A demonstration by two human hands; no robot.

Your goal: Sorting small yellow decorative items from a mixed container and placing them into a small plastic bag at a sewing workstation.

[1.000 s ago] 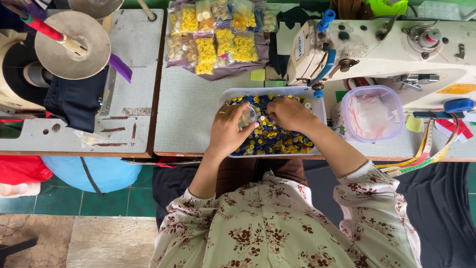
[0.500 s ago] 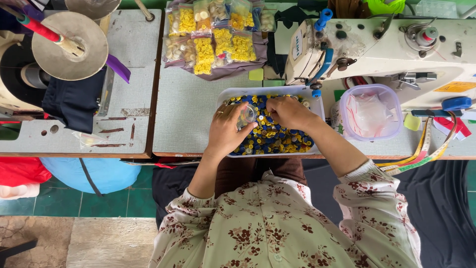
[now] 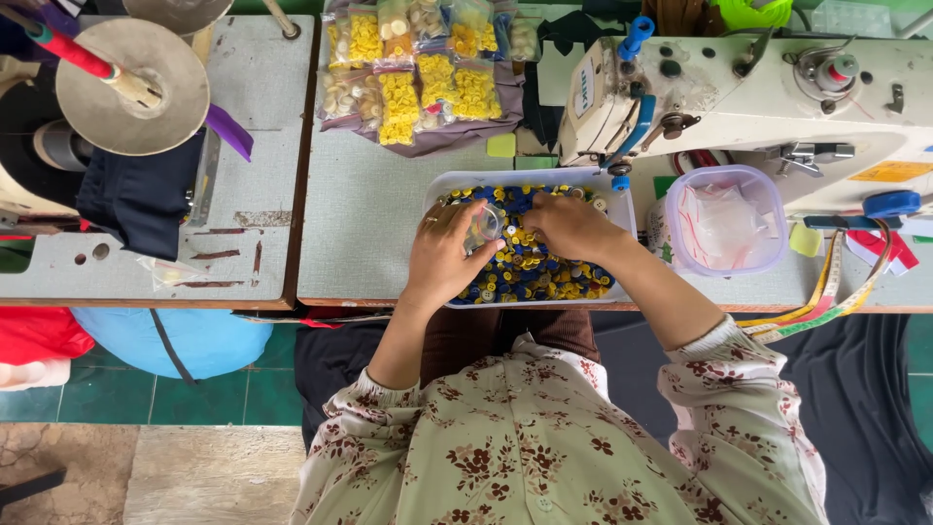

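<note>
Head view, centre of frame: white tray (image 3: 439, 185) at the table's near edge, heaped with blue and yellow buttons (image 3: 530, 267). Left hand (image 3: 442, 255) over the tray's left half, fingers curled round a small clear plastic bag (image 3: 483, 224), thumb and fingertips pinching its mouth. Right hand (image 3: 573, 226) just beside, over the tray's middle, fingers bent down and closed toward the bag's opening; impossible to tell whether a button sits between them. Bag likely light, thin and limp, slippery to the touch, best taken at the rim so the mouth stays open; buttons small, hard and smooth, prone to slide, best pinched by the edge one or a few at a time. Upper centre of frame: filled bags of yellow and pale buttons (image 3: 418, 68) spread on a grey cloth. Right of the tray: clear lilac tub (image 3: 768, 190) holding empty bags, and above it a white sewing machine (image 3: 777, 87). Lower right edge of the table: coloured tape measures (image 3: 826, 301) hanging over. Upper left: round metal disc (image 3: 131, 87) on a second table.
</note>
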